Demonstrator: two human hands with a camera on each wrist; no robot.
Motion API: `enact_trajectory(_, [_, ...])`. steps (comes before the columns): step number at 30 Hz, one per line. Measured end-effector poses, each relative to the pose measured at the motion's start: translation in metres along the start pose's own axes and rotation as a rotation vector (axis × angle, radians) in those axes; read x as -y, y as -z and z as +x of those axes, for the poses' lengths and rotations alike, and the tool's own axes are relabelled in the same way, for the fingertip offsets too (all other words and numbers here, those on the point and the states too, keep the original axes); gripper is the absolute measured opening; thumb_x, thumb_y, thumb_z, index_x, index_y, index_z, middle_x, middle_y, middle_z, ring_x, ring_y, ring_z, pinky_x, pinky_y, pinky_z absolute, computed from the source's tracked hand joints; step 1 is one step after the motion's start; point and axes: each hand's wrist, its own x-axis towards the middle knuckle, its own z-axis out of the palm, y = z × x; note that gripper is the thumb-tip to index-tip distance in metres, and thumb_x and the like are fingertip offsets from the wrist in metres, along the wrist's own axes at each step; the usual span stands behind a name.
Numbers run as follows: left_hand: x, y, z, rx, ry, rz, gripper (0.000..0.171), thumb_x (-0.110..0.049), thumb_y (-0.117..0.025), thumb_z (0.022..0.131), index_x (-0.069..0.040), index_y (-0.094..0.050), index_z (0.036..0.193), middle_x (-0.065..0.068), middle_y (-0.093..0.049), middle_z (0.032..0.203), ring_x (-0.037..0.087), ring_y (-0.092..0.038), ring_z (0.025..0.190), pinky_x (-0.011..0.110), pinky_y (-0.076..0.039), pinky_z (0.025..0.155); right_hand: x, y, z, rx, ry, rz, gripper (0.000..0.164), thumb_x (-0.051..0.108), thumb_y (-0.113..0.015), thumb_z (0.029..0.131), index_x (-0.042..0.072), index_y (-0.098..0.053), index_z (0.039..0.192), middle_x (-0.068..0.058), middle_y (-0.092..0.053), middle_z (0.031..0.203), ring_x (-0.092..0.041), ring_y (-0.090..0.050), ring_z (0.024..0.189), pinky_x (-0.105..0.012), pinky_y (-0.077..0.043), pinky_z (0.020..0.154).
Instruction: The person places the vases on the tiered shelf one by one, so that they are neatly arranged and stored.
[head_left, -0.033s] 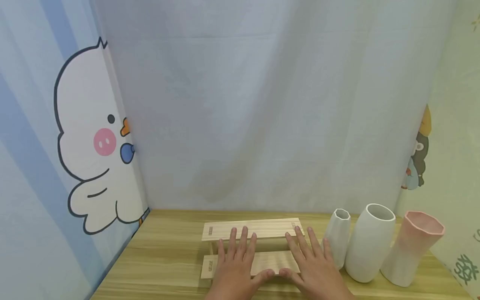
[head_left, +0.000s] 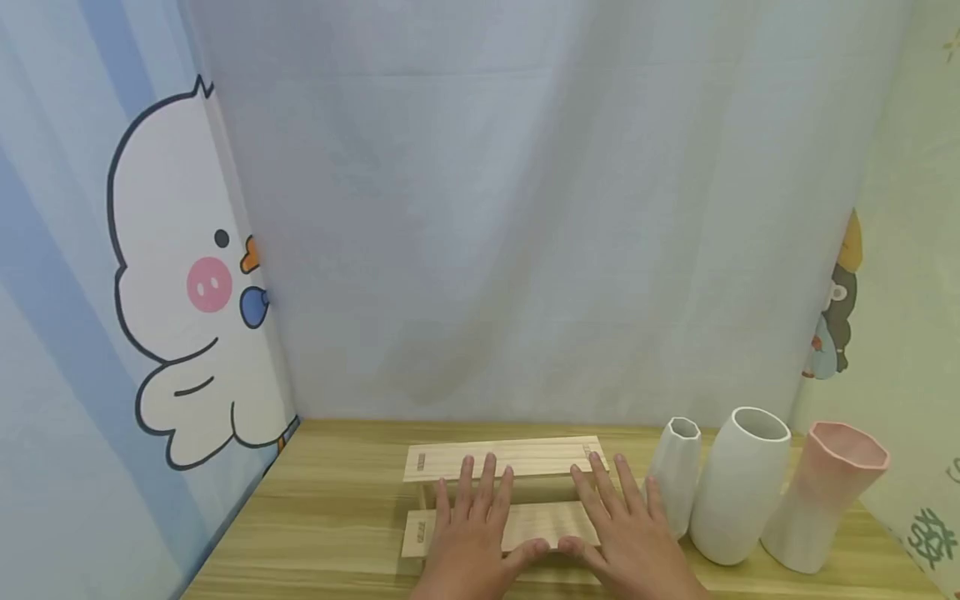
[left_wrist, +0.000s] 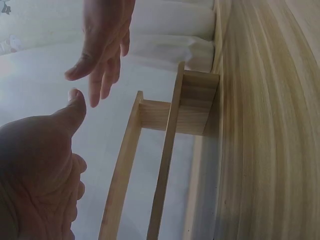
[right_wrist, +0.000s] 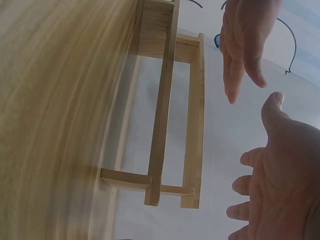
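Observation:
A two-step wooden rack stands on the table, its upper board [head_left: 502, 460] set behind and above its lower board [head_left: 543, 523]. Over the rack, in the head view, my left hand [head_left: 468, 546] spreads its fingers flat, palm down. Beside it, my right hand [head_left: 637, 546] is spread the same way, the thumbs pointing at each other with a small gap between. Both wrist views show air between the palms and the rack [left_wrist: 167, 150]. Neither hand holds anything. Closest to the right hand's fingers is a slim white faceted vase [head_left: 677, 475].
Right of the slim vase stand a rounded white vase [head_left: 735, 500] and a pink-and-white vase [head_left: 813, 508] with an angular rim. The wood-grain table [head_left: 322, 517] meets a pale back curtain [head_left: 487, 250]. Printed cloths hang left [head_left: 172, 208] and right [head_left: 907, 333].

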Motion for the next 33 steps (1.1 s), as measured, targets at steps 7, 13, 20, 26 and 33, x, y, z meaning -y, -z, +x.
enact_trajectory(7, [0.01, 0.004, 0.003, -0.1, 0.003, -0.054, 0.092, -0.076, -0.033, 0.091, -0.019, -0.012, 0.159, 0.006, 0.003, 0.166, 0.035, 0.01, 0.151, 0.069, -0.001, 0.115, -0.003, 0.001, 0.0, -0.029, 0.008, -0.012, 0.082, 0.068, -0.05, 0.09, 0.02, -0.032, 0.155, -0.008, -0.023, 0.163, -0.039, -0.017, 0.149, -0.067, -0.015, 0.114])
enact_trajectory(13, [0.046, 0.033, 0.005, -0.121, 0.115, -0.259, 0.09, -0.066, -0.04, 0.096, -0.019, 0.006, 0.158, 0.006, 0.019, 0.163, 0.032, 0.029, 0.145, 0.068, 0.009, 0.114, -0.004, 0.003, -0.002, -0.06, 0.034, 0.019, 0.082, 0.067, -0.047, 0.092, 0.022, -0.026, 0.157, -0.006, -0.017, 0.164, -0.037, -0.014, 0.15, -0.065, -0.015, 0.114])
enact_trajectory(20, [0.105, 0.042, -0.001, -0.033, 0.238, -0.481, 0.115, -0.064, -0.065, 0.084, -0.026, 0.017, 0.156, 0.006, 0.023, 0.162, 0.035, 0.032, 0.144, 0.075, 0.003, 0.11, -0.003, 0.008, -0.003, -0.054, 0.043, 0.074, 0.079, 0.063, -0.048, 0.094, 0.021, -0.024, 0.157, -0.008, -0.016, 0.165, -0.039, -0.016, 0.149, -0.066, -0.017, 0.113])
enact_trajectory(26, [0.134, 0.033, -0.003, 0.111, 0.322, -0.76, 0.122, -0.056, -0.072, 0.083, -0.025, 0.023, 0.154, 0.009, 0.028, 0.161, 0.042, 0.021, 0.146, 0.074, -0.003, 0.11, -0.004, 0.008, -0.003, -0.063, 0.039, 0.069, 0.08, 0.059, -0.053, 0.094, 0.02, -0.024, 0.157, -0.008, -0.016, 0.165, -0.039, -0.015, 0.149, -0.065, -0.018, 0.113])
enact_trajectory(33, [0.15, 0.018, -0.007, 0.252, 0.361, -0.962, 0.102, -0.047, -0.068, 0.091, -0.004, -0.004, 0.157, 0.026, -0.02, 0.159, 0.046, -0.025, 0.143, 0.061, -0.033, 0.11, -0.003, 0.006, -0.002, -0.079, 0.048, 0.065, 0.081, 0.062, -0.05, 0.093, 0.02, -0.024, 0.157, -0.007, -0.015, 0.165, -0.038, -0.014, 0.15, -0.066, -0.018, 0.113])
